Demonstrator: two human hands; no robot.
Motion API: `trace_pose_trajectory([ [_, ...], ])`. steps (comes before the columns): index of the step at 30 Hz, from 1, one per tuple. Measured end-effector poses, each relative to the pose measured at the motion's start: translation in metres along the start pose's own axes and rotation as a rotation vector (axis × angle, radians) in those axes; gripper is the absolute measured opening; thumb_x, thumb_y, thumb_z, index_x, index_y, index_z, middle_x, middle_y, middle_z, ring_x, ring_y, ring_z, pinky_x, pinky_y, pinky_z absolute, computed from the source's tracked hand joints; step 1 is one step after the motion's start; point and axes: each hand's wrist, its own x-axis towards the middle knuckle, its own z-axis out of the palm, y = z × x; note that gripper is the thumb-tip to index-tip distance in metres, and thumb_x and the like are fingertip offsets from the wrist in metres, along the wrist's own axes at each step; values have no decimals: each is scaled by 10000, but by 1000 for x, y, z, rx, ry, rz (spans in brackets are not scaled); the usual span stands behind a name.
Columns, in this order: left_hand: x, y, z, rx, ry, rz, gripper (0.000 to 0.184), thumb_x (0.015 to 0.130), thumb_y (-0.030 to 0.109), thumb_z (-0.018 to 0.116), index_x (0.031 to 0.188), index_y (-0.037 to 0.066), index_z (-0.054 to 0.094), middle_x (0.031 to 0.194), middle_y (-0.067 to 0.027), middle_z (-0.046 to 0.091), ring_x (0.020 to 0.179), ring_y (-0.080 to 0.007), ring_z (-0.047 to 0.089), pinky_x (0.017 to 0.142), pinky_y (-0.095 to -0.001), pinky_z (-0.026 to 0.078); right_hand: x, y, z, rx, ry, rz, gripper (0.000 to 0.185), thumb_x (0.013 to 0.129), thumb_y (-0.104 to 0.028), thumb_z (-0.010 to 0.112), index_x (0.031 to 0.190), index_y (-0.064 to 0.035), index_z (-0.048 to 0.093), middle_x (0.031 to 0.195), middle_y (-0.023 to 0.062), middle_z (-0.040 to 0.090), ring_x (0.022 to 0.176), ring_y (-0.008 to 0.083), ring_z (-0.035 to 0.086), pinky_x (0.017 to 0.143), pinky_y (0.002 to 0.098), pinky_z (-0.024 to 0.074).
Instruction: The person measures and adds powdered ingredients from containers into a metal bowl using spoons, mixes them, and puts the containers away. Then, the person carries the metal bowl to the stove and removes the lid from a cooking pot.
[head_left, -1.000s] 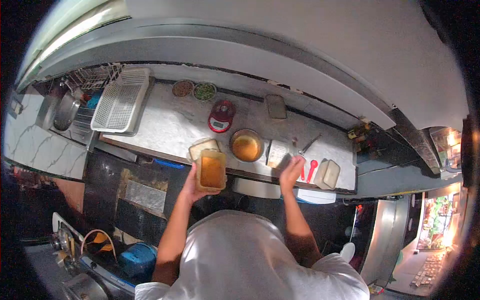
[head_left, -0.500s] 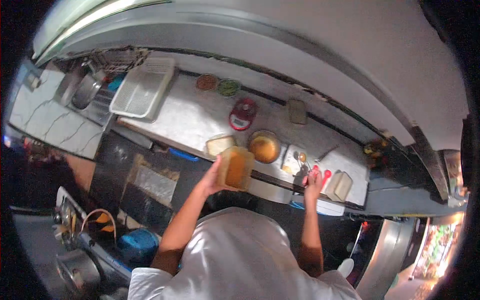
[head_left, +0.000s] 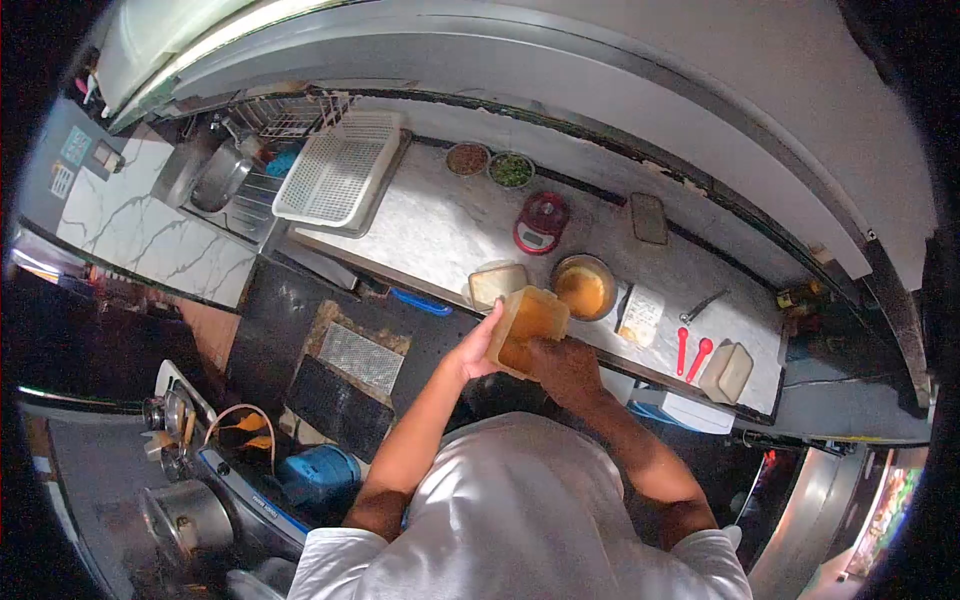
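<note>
My left hand (head_left: 478, 350) grips the side of a rectangular plastic tub (head_left: 528, 318) with orange powder in it, tilted in front of my body. At its right side my right hand (head_left: 568, 368) reaches in over the rim with the fingers bent. Those fingertips are in shadow, and whatever they hold is hidden. Just beyond the tub lies a pale rectangular lid (head_left: 497, 284). A metal bowl (head_left: 584, 287) of orange-yellow contents stands to the right of that lid. Beside the bowl is a white packet or paper (head_left: 642, 316) with a yellowish patch.
Two red measuring spoons (head_left: 690, 358), a metal utensil (head_left: 703, 308) and a lidded tub (head_left: 726, 374) lie at right. A red kitchen scale (head_left: 541, 222), bowls of reddish (head_left: 467, 158) and green (head_left: 511, 170) bits, a flat box (head_left: 648, 218) and a white rack (head_left: 340, 175) stand farther back.
My right hand has moved left from beside the red spoons to the tub; a small spoon-like shape at its fingertips is now hidden. The left hand keeps hold of the tub. The view has shifted.
</note>
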Motion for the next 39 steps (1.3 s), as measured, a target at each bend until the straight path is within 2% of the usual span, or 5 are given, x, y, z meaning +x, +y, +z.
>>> trace_pose_trajectory([
  [10,-11,0,-13,10,22,-26,979,1027,849,362,1704,142,385,1682,-144,498,1530,-339,502,1243,-593,422,-5,17,24,439,105,-58,214,1019,-189,650,1185,-88,740,1055,184,783,928,430,758,831,538,608],
  [15,-12,9,-6,104,74,-63,951,1037,840,359,1700,159,385,1672,-143,510,1515,-344,520,1209,-630,445,10,32,10,-41,484,-112,212,951,-112,623,1124,-60,735,994,176,780,878,390,766,813,546,603],
  [19,-11,17,-1,175,56,-104,944,1023,860,369,1709,212,364,1664,-159,509,1485,-395,551,1029,-718,551,6,34,21,-76,215,-65,214,919,-107,628,1104,-61,725,965,164,777,894,374,768,830,551,597],
  [30,-5,19,6,199,130,-81,1008,992,899,382,1704,185,380,1679,-157,500,1506,-404,517,1105,-705,490,-10,28,36,104,-47,-54,251,961,-111,639,1192,-57,718,1045,214,779,1011,408,768,913,543,598],
  [39,-4,16,-9,177,123,-73,985,1012,883,351,1713,191,358,1673,-171,500,1485,-426,538,1073,-721,512,3,63,46,661,262,-335,278,1110,-209,602,1278,-28,731,886,141,753,853,307,762,762,406,586],
])
